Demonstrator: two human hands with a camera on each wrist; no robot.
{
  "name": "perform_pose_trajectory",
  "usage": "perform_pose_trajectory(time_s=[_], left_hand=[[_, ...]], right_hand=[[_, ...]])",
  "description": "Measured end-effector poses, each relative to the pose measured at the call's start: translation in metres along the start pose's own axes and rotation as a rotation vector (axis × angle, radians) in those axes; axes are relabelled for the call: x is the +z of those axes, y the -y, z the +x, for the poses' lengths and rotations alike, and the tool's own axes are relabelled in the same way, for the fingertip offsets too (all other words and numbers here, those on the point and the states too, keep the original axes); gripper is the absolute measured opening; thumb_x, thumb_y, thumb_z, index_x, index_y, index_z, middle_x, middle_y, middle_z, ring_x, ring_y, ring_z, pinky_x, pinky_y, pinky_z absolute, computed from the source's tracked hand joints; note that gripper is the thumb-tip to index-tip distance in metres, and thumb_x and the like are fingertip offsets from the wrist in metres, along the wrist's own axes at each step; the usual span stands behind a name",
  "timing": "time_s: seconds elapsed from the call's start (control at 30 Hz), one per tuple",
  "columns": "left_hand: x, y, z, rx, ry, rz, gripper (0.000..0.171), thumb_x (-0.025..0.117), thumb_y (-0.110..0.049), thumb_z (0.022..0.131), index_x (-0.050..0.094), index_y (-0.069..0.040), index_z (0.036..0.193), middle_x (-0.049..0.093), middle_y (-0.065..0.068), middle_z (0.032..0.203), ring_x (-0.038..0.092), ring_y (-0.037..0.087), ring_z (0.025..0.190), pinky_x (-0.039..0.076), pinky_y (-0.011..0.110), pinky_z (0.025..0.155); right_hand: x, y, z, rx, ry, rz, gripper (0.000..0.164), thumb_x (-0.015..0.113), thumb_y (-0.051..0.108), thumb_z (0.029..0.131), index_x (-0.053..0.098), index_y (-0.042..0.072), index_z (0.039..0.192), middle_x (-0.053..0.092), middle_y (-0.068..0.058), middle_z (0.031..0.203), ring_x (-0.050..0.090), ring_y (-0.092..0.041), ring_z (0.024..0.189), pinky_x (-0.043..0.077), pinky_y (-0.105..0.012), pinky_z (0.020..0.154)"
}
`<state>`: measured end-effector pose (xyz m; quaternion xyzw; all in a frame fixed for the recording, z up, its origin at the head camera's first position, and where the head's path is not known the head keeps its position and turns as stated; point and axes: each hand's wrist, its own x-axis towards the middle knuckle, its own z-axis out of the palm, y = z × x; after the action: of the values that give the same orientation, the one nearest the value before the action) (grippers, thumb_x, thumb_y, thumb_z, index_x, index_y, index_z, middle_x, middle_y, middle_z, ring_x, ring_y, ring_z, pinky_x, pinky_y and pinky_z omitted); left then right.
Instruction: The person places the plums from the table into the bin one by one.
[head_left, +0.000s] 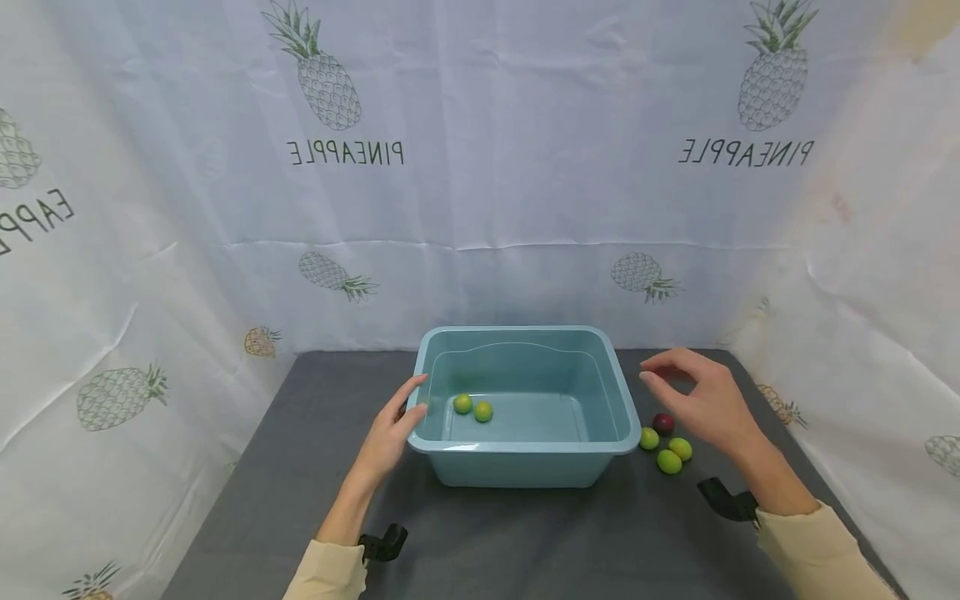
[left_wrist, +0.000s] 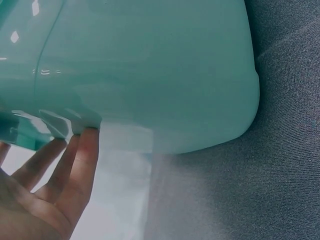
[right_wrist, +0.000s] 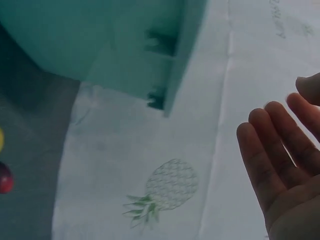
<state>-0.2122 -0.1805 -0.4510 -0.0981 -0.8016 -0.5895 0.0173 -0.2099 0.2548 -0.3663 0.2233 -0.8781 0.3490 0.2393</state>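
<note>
A light-blue plastic basin (head_left: 525, 468) stands mid-table with two small green limes (head_left: 483, 411) on its floor. At its left rim, my left hand (head_left: 386, 437) holds on, the thumb over the edge. In the left wrist view, fingertips (left_wrist: 90, 137) touch the basin's outer wall (left_wrist: 165, 75). Raised to the right of the basin is my right hand (head_left: 708, 400), which holds nothing; its thumb and forefinger stand apart. Below it on the table lie several green limes (head_left: 669, 462) and one dark red round fruit (head_left: 663, 424).
A dark grey cloth (head_left: 300, 492) covers the table. White curtains (head_left: 525, 167) printed with pineapples hang behind it and along both sides. A black strap (head_left: 384, 543) sits on the left wrist, another black strap (head_left: 727, 500) on the right.
</note>
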Motion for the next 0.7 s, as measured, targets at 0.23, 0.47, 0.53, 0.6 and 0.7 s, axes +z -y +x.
perform_pose_trajectory(time_s=[0.23,0.47,0.53,0.6,0.7], left_hand=[[0.001,0.000,0.000,0.012,-0.022,0.000,0.046,0.051,-0.037,0.099,0.040,-0.033,0.143,0.029,0.004,0.153,0.035,0.029,0.135,0.032,0.058,0.100],[0.001,0.001,0.000,0.012,-0.016,-0.003,0.046,0.051,-0.038,0.099,0.040,-0.033,0.143,0.028,0.003,0.153,0.034,0.029,0.135,0.031,0.058,0.101],[0.001,0.001,0.000,0.015,-0.014,-0.003,0.046,0.050,-0.038,0.099,0.039,-0.033,0.143,0.028,0.003,0.153,0.034,0.029,0.136,0.031,0.058,0.101],[0.001,0.001,0.000,0.016,-0.015,0.002,0.046,0.050,-0.037,0.099,0.039,-0.033,0.143,0.028,0.003,0.153,0.034,0.029,0.136,0.031,0.059,0.101],[0.002,0.001,-0.001,0.015,-0.017,0.008,0.045,0.050,-0.035,0.099,0.040,-0.033,0.143,0.028,0.002,0.153,0.034,0.029,0.136,0.031,0.059,0.101]], right_hand=[[0.006,-0.027,-0.019,0.086,-0.007,-0.006,0.014,0.069,0.010,0.088,0.069,0.014,0.101,0.066,0.001,0.095,0.058,0.002,0.084,0.042,-0.011,0.076],[0.011,-0.055,-0.040,0.197,0.025,-0.029,0.014,0.067,0.015,0.090,0.068,0.013,0.103,0.066,-0.002,0.098,0.057,0.003,0.086,0.044,-0.014,0.075],[0.012,-0.064,-0.046,0.232,0.040,-0.038,0.015,0.066,0.018,0.091,0.068,0.013,0.105,0.065,-0.002,0.100,0.056,0.003,0.087,0.045,-0.017,0.075],[0.014,-0.073,-0.052,0.257,0.060,-0.053,0.017,0.065,0.020,0.092,0.067,0.012,0.107,0.065,-0.003,0.102,0.057,0.001,0.088,0.045,-0.019,0.074],[0.016,-0.086,-0.062,0.292,0.088,-0.066,0.017,0.064,0.022,0.093,0.067,0.015,0.108,0.065,-0.003,0.104,0.056,0.003,0.087,0.046,-0.022,0.072]])
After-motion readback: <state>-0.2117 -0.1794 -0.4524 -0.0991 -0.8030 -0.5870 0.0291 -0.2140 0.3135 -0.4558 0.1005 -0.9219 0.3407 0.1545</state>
